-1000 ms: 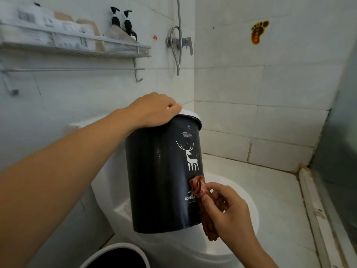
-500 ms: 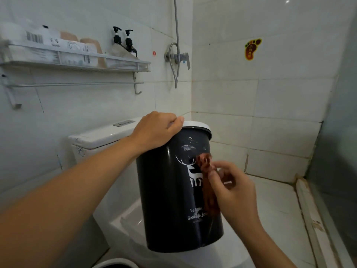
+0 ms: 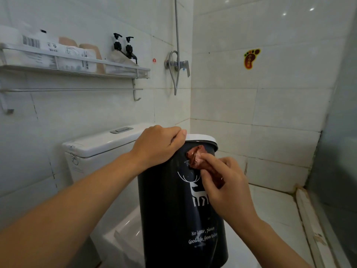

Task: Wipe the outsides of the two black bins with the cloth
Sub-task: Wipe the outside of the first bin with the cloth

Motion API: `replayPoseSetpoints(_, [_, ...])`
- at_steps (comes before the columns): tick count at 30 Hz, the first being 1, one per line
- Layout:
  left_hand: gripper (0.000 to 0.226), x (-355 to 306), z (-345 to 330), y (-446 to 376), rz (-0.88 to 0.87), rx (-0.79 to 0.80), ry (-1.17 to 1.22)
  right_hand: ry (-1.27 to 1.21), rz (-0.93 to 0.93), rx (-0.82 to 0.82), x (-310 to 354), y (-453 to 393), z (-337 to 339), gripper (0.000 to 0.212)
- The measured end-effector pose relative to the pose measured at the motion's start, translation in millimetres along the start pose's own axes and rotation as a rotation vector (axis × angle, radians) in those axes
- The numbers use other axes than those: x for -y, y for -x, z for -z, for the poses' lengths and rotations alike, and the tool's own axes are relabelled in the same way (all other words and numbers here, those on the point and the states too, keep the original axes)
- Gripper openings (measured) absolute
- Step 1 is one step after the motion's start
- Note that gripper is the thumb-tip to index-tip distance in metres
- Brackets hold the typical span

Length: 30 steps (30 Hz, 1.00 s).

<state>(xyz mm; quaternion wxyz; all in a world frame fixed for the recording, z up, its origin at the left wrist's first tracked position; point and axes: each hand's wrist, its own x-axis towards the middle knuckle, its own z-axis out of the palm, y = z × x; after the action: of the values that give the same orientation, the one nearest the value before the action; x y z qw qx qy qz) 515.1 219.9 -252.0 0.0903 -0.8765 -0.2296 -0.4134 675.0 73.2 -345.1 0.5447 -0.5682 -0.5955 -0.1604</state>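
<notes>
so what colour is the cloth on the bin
Reddish-brown cloth, against the black bin; head view.

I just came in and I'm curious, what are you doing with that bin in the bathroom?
A person is cleaning a black bin with a white rim and a deer picture on it. The left hand grips the top rim to steady the bin over the toilet. The right hand pinches a reddish-brown cloth and presses it on the bin's side, just under the rim and above the deer. Only this one bin is in view right now.
</notes>
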Motion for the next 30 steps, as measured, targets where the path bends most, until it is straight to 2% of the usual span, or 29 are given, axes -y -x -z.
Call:
replayPoseSetpoints(8, [0.043,-12.6,-2.3,-2.6,-0.075,-0.012,-0.049,0.04,0.142,-0.043,18.4,-16.7,2.5,0.036])
replayPoseSetpoints(15, [0.043,-19.6,-3.0,-2.9,-0.085,-0.005,-0.058,0.063,0.054,-0.205,13.3,-9.4,10.3,0.041])
replayPoseSetpoints(22, [0.044,-21.2,-2.5,-3.7,-0.104,0.015,-0.048,0.084,0.129,-0.098,18.6,-14.8,5.7,0.036])
replayPoseSetpoints(27, [0.041,-19.3,0.1,-1.8,-0.097,0.008,-0.054,0.093,-0.04,-0.096,4.3,-24.1,15.4,0.03])
replayPoseSetpoints(30, [0.041,-20.9,-0.8,-2.7,-0.093,0.003,-0.057,0.076,0.064,-0.091,10.1,-23.6,13.3,0.028])
